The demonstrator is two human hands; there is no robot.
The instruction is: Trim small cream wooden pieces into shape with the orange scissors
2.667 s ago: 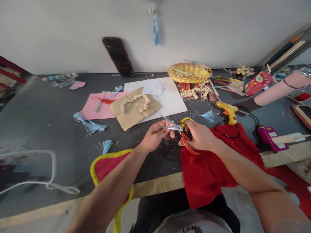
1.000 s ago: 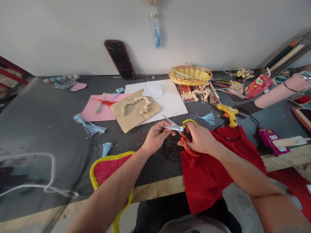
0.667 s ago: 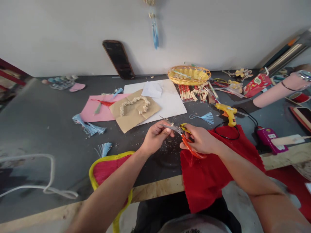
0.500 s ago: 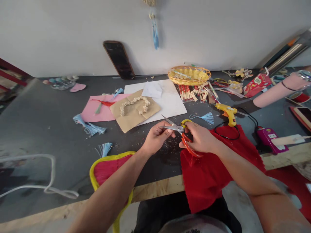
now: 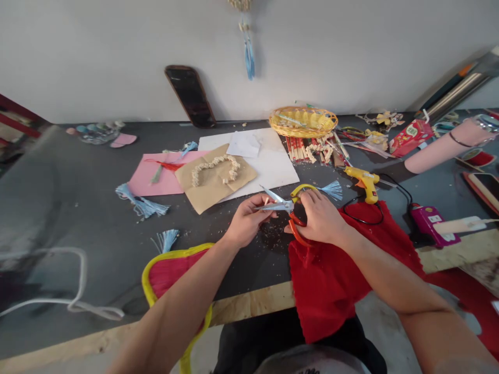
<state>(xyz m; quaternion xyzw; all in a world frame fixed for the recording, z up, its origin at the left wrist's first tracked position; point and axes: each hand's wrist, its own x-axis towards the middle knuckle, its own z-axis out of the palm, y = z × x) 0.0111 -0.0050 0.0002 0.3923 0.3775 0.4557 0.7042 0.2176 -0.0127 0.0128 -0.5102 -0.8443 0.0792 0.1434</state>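
My right hand [image 5: 320,215] grips a pair of scissors [image 5: 287,205] with one yellow and one red handle. The blades stand apart and point left, toward my left hand [image 5: 248,221]. Its fingers are pinched around a small pale piece [image 5: 266,200], mostly hidden by the fingers and too small to name. The lower blade passes close to those fingertips; I cannot tell whether it touches the piece. A curved line of cream-coloured bits [image 5: 216,165] lies on the brown paper [image 5: 202,200] beyond my hands.
Red cloth [image 5: 327,291] drapes over the front table edge below my right hand. A yellow glue gun [image 5: 364,182] with a black cord rests to the right. At the back stands a wicker basket [image 5: 304,130]. Blue tassels [image 5: 146,205] lie left, and a phone [image 5: 190,96] leans against the wall.
The scissors have turned a little in my right hand, and their handles are spread wider apart. A pale piece now shows above my left fingertips.
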